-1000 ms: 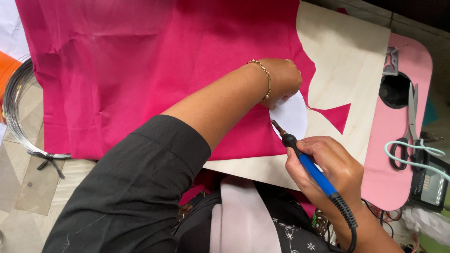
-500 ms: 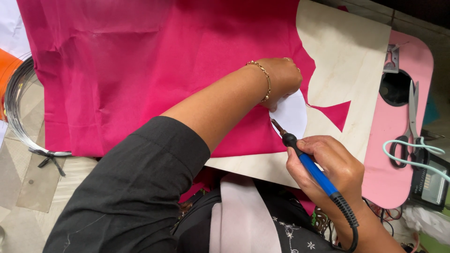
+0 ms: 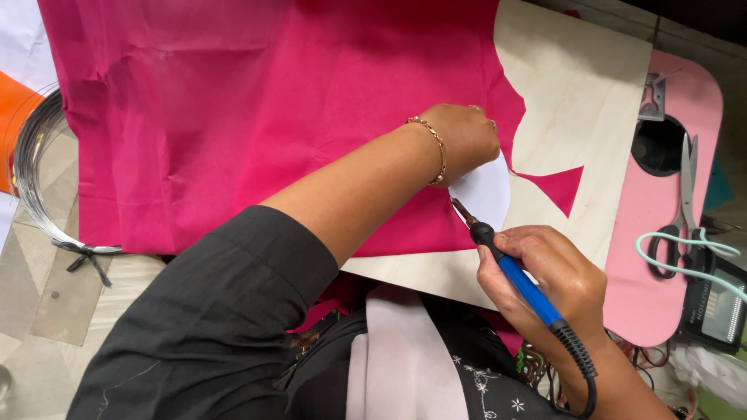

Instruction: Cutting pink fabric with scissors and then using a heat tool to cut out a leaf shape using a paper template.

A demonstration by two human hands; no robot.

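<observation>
A large pink fabric sheet (image 3: 257,101) lies over a pale wooden board (image 3: 583,93). My left hand (image 3: 464,140), with a gold bracelet at the wrist, presses down on a white paper template (image 3: 486,194) at the fabric's cut edge. My right hand (image 3: 548,272) grips a blue-handled hot cutting tool (image 3: 521,280) like a pen. Its metal tip touches the fabric right beside the white template. A small pink triangle of fabric (image 3: 560,187) lies on the board to the right.
A coil of thin wire (image 3: 35,187) lies at the left on the floor. A pink tray (image 3: 661,264) at the right carries scissors (image 3: 685,202) and a pale green cord (image 3: 669,264). A black device (image 3: 720,303) sits beside it.
Barely anything differs. The tool's tip and both hands stay at the same spot by the white template.
</observation>
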